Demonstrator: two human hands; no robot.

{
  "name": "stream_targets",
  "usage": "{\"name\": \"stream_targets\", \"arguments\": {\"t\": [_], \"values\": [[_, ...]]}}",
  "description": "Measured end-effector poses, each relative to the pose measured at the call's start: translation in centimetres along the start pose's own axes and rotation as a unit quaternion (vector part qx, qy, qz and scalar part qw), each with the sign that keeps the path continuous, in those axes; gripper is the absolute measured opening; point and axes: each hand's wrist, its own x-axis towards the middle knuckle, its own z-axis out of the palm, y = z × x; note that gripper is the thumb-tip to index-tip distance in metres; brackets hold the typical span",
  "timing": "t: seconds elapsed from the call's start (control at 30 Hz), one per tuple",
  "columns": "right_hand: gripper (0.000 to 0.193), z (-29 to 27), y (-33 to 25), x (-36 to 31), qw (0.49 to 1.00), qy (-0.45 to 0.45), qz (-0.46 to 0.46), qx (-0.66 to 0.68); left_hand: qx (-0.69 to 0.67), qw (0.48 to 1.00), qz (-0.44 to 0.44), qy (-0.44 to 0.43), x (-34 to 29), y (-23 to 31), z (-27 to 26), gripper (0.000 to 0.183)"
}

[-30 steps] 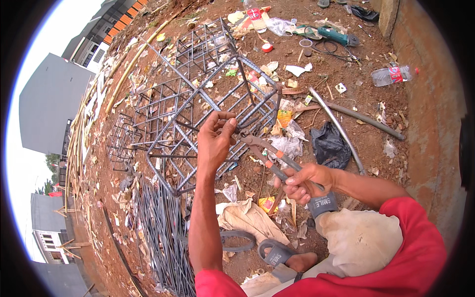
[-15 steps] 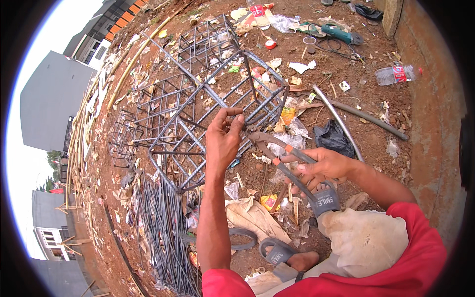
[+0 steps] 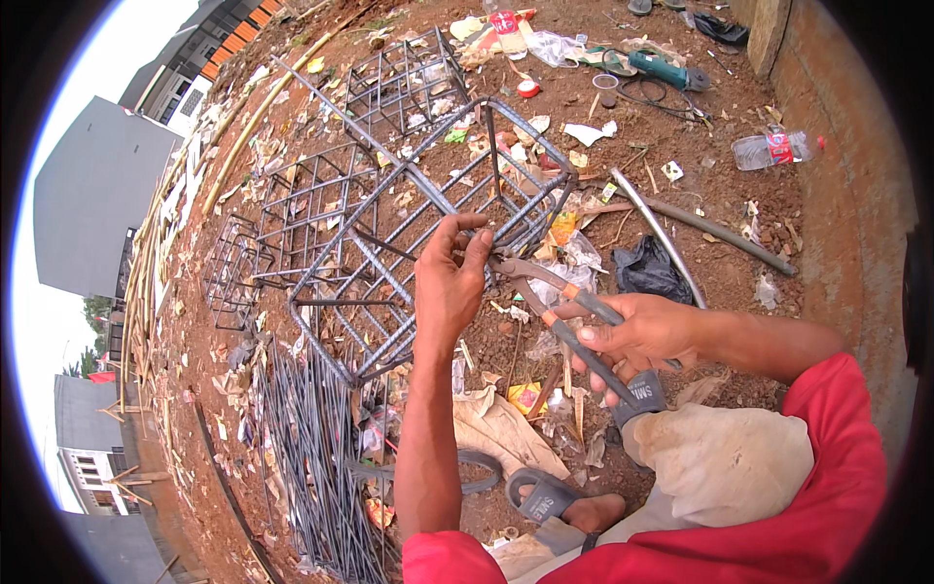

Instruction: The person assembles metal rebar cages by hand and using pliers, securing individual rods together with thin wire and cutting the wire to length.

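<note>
My left hand [image 3: 448, 287] is raised at a corner of a steel rebar cage [image 3: 428, 189], its thumb and forefinger pinched together. Whatever lies between those fingertips is too small to make out. In my right hand [image 3: 644, 329] are long-handled pincers [image 3: 535, 274] with dark grips and orange bands. My fingers wrap the spread handles. The pincers' jaws are up against the cage corner, just beside my left fingertips, and partly hidden there. The cage is made of ribbed bars bent into squares and tilts on the ground.
Smaller cages stand behind. A bundle of thin rods [image 3: 311, 457] lies at lower left, near a wire coil [image 3: 482, 470]. A metal pipe [image 3: 662, 238], a black plastic bag [image 3: 654, 273], a bottle [image 3: 773, 150] and a green angle grinder [image 3: 669, 70] lie on littered soil beside a wall [image 3: 856, 243].
The pincers' handles have swung slightly downward, with my right hand shifting a little. My left hand stays pinched at the cage corner. The whole view has shifted slightly.
</note>
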Motion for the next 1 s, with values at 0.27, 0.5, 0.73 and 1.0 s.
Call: {"name": "stream_targets", "arguments": {"t": [0.27, 0.5, 0.73, 1.0], "values": [[0.088, -2.6, -0.6, -0.2, 0.897, 0.084, -0.094, -0.423, 0.090, 0.995, 0.041, 0.004, -1.0, 1.0, 0.8, 0.040], [0.092, -0.1, 1.9, -1.3, 0.518, 0.316, -0.236, -0.759, 0.109, 0.991, 0.011, 0.077, 1.2, 0.1, 1.8, 0.077], [0.084, -1.6, 2.6, 1.3, 0.308, 0.433, -0.191, -0.826, 0.045, 0.998, -0.046, 0.010, 3.6, -0.9, 1.8, 0.051], [0.071, -3.4, 0.7, 0.3, 0.404, 0.370, -0.243, -0.800, 0.116, 0.992, -0.047, 0.026, 0.9, 0.8, 1.0, 0.049]]}}
